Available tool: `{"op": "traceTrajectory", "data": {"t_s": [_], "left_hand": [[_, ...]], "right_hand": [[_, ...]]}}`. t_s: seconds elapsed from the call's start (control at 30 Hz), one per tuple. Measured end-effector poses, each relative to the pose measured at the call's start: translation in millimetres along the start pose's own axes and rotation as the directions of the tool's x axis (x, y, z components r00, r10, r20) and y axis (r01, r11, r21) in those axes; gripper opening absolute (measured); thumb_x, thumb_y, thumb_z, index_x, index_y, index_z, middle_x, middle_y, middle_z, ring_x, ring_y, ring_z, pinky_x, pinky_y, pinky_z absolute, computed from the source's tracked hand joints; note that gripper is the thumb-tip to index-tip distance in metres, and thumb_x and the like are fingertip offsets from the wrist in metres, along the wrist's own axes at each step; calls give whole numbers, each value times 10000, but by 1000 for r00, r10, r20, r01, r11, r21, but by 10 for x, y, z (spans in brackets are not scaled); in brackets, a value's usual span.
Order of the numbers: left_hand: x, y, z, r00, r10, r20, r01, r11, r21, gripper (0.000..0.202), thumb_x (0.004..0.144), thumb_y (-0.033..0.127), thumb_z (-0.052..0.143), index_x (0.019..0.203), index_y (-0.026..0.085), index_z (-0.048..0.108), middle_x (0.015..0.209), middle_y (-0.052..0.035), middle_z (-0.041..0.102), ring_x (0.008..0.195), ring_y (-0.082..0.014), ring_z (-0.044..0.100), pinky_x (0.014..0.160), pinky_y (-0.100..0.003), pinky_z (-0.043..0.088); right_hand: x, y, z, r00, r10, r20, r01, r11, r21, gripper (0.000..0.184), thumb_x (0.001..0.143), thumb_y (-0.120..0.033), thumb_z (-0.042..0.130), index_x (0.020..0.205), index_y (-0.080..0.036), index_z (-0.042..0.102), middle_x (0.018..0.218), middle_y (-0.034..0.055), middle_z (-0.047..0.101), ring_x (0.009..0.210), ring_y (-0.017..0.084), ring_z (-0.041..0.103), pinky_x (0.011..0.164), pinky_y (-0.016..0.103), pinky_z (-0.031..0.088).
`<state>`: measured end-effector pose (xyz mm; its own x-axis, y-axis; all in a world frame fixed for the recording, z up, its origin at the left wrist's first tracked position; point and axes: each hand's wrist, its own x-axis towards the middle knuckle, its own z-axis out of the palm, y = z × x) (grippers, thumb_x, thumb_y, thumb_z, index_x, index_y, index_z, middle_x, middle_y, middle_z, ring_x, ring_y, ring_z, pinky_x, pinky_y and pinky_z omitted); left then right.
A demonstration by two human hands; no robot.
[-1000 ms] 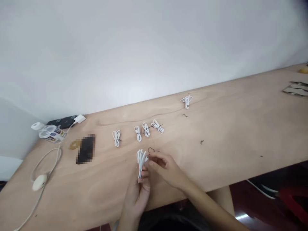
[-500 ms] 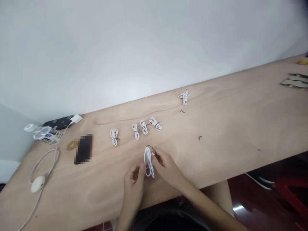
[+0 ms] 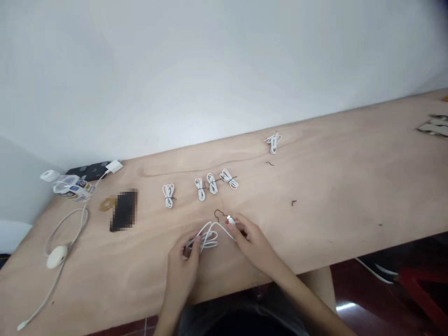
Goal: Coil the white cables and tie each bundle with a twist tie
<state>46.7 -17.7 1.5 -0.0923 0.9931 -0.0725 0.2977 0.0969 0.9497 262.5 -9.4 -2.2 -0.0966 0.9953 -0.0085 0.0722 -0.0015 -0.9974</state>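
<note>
Near the front of the wooden table, my left hand is closed around the loops of a white USB cable. My right hand pinches the same cable close to its USB plug, with a stretch of cord running between both hands. Just beyond the plug lies a bent dark twist tie. Farther back rest several coiled white cables bound with dark ties, among them one coil on the left and another coil nearer the middle.
A loosely bundled white cable lies by the wall, with loose dark ties closer. At left are a pixelated dark object, a tape roll, a plastic bottle, black boxes and a white cord with a round part.
My left hand has moved left and taken hold of the coil's loops. The right hand now holds the plug end apart, and the coil has opened out between them.
</note>
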Motion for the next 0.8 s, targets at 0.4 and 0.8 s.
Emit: {"op": "traceTrajectory", "data": {"t_s": [0.4,0.8], "left_hand": [[99,-121,-402,945,84,-316,-73,996,47,302,971,441,682,1061,191,825,1229,-107,769,1189,-301,687,1026,-391,531],[39,-261,-492,940,269,-212,-148,878,456,204,936,306,689,1110,222,753,1027,-56,765,911,-246,698,866,-376,565]], "right_hand": [[-33,3,-356,958,37,-283,-60,996,-73,384,1016,-585,571,1108,-225,672,667,-30,485,533,140,357,506,291,245],[-51,280,-497,956,38,-290,-45,999,-17,345,968,-534,686,1089,-218,753,1095,83,763,1002,267,684,820,326,527]]}}
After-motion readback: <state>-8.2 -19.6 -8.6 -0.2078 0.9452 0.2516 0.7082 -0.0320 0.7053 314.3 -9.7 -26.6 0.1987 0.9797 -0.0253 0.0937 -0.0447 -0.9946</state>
